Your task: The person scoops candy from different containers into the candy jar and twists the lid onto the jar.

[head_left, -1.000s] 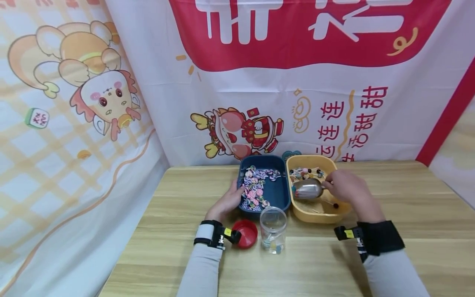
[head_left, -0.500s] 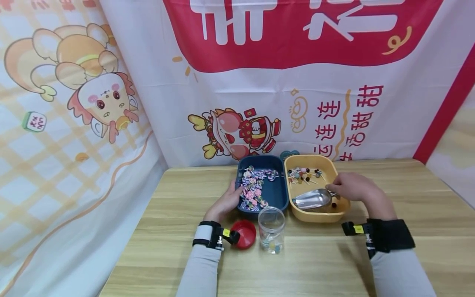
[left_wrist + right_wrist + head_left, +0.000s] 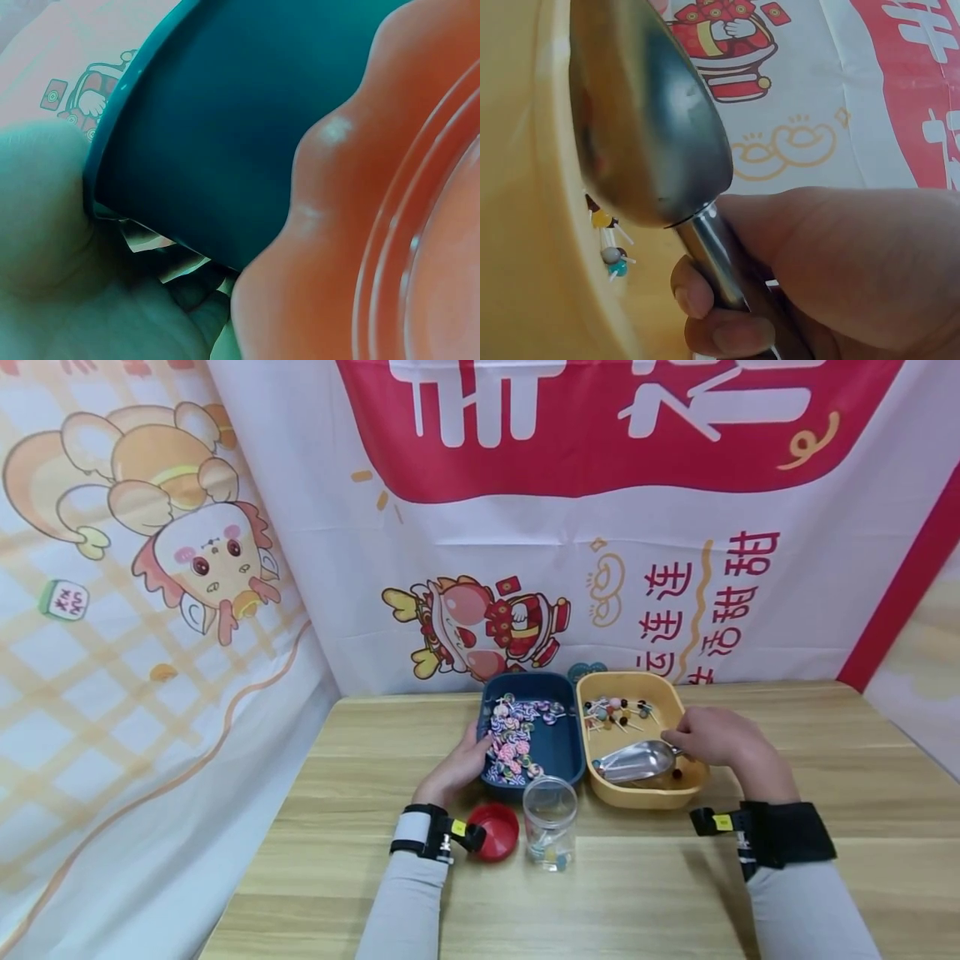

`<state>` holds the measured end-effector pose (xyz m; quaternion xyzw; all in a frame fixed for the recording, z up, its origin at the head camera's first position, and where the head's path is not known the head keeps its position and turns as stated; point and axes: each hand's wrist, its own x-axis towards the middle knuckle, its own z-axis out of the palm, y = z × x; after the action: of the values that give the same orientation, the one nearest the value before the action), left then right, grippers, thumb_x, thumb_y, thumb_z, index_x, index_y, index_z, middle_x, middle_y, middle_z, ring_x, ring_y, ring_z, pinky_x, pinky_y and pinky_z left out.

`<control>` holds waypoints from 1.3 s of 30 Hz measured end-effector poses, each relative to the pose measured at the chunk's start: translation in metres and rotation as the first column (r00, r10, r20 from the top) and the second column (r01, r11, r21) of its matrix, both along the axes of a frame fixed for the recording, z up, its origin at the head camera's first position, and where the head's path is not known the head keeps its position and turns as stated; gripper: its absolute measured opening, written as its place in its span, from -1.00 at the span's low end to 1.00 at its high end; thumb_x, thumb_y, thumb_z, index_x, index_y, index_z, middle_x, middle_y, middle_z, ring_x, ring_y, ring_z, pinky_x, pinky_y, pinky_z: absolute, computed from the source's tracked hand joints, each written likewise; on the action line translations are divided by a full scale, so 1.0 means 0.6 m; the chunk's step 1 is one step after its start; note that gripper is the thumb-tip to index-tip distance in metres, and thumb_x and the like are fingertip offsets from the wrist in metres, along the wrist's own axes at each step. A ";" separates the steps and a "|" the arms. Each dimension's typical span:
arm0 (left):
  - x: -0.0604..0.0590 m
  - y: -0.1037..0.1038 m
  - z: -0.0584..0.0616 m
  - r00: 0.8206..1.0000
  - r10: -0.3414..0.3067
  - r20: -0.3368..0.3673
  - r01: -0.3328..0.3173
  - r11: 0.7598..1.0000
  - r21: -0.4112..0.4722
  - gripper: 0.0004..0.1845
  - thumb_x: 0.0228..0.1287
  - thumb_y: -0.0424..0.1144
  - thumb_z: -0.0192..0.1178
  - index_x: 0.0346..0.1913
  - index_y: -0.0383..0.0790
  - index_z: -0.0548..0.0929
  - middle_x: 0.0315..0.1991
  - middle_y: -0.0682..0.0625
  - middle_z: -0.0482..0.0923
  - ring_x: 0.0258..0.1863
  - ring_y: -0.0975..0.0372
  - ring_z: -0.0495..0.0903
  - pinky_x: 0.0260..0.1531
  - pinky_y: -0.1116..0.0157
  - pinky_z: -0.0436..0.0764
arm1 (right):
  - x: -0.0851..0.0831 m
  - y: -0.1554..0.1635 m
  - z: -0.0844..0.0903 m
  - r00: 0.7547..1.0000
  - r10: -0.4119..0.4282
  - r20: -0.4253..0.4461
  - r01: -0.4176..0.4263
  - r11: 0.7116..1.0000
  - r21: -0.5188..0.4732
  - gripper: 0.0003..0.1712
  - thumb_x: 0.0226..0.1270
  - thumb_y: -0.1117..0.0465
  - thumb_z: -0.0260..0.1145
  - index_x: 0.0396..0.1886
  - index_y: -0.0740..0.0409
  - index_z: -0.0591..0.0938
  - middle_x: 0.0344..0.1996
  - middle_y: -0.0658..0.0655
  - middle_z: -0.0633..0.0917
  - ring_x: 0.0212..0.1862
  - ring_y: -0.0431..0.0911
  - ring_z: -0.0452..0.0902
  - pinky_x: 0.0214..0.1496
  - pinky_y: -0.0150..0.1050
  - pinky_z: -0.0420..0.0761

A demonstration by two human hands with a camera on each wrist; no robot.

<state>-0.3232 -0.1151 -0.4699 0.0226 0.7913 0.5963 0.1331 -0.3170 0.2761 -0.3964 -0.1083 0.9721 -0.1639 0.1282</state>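
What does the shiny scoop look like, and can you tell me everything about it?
The scoop is silvery, mirror-bright metal, with a rounded, deep bowl and a short tube-shaped handle. It sits inside the yellow tray, with its open mouth toward the blue tray and its handle toward the right hand. That hand grips the handle, fingers curled round it. Tiny lollipops on white sticks lie at the tray's far end, apart from the scoop, and a dark one lies near the handle. No candy shows in the bowl.

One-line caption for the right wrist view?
Right hand grips the handle of a metal scoop over the yellow tray of small lollipops.
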 end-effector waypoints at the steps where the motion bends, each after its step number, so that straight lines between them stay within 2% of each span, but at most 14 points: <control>1: -0.001 0.000 0.000 1.000 -0.001 0.001 0.001 1.000 0.002 -0.36 0.68 -0.01 -0.22 0.66 0.00 -0.10 0.65 -0.13 -0.03 0.62 -0.09 -0.11 0.51 -0.26 -0.10 | -0.001 0.000 0.000 1.000 0.003 -0.005 -0.003 1.000 0.001 -0.52 0.56 -0.06 0.14 -0.46 0.13 0.72 -0.62 0.03 0.52 -0.54 -0.08 0.36 -0.45 -0.24 0.29; 6: -0.003 -0.001 0.000 1.000 -0.007 0.012 0.007 1.000 0.007 -0.35 0.68 0.00 -0.23 0.67 -0.01 -0.11 0.64 -0.13 -0.03 0.62 -0.08 -0.09 0.51 -0.26 -0.10 | -0.002 -0.003 0.000 1.000 0.017 -0.019 -0.017 1.000 -0.006 -0.50 0.56 -0.08 0.13 -0.49 0.11 0.71 -0.62 0.03 0.53 -0.54 -0.08 0.38 -0.46 -0.24 0.30; 13: -0.003 0.000 0.004 1.000 -0.002 0.016 0.002 1.000 0.013 -0.35 0.69 -0.01 -0.24 0.67 0.00 -0.13 0.65 -0.12 -0.05 0.62 -0.08 -0.11 0.51 -0.25 -0.11 | -0.007 -0.004 -0.006 0.999 0.017 -0.035 -0.018 1.000 -0.021 -0.56 0.56 -0.03 0.16 -0.37 0.13 0.77 -0.54 0.04 0.60 -0.50 -0.07 0.42 -0.45 -0.23 0.37; 25: -0.001 0.001 0.004 1.000 -0.001 0.022 0.001 1.000 0.007 -0.35 0.68 0.01 -0.23 0.66 0.01 -0.12 0.64 -0.13 -0.04 0.62 -0.07 -0.09 0.52 -0.24 -0.11 | -0.010 0.006 -0.013 0.999 0.032 -0.015 -0.032 0.997 -0.068 -0.51 0.59 -0.04 0.12 -0.47 0.13 0.73 -0.60 0.03 0.55 -0.53 -0.08 0.40 -0.45 -0.24 0.36; 32: 0.002 0.003 0.005 1.000 0.000 0.007 0.000 1.000 0.006 -0.36 0.69 -0.02 -0.24 0.66 -0.01 -0.11 0.64 -0.15 -0.03 0.62 -0.10 -0.10 0.50 -0.28 -0.12 | -0.012 0.009 -0.016 0.999 0.033 0.004 -0.033 0.997 -0.067 -0.44 0.60 -0.05 0.08 -0.56 0.15 0.66 -0.65 0.02 0.52 -0.57 -0.08 0.38 -0.46 -0.24 0.33; 39: 0.004 0.005 0.007 1.000 0.010 0.008 -0.010 1.000 -0.003 -0.36 0.69 -0.02 -0.24 0.67 -0.01 -0.12 0.65 -0.13 -0.06 0.63 -0.08 -0.14 0.52 -0.25 -0.13 | -0.012 0.003 -0.014 0.999 0.032 -0.017 -0.032 0.999 -0.041 -0.46 0.59 -0.06 0.10 -0.55 0.12 0.68 -0.65 0.01 0.52 -0.57 -0.09 0.38 -0.48 -0.24 0.33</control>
<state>-0.3206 -0.1122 -0.4656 0.0161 0.7917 0.5960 0.1332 -0.3245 0.2781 -0.4049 -0.1277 0.9677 -0.1810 0.1207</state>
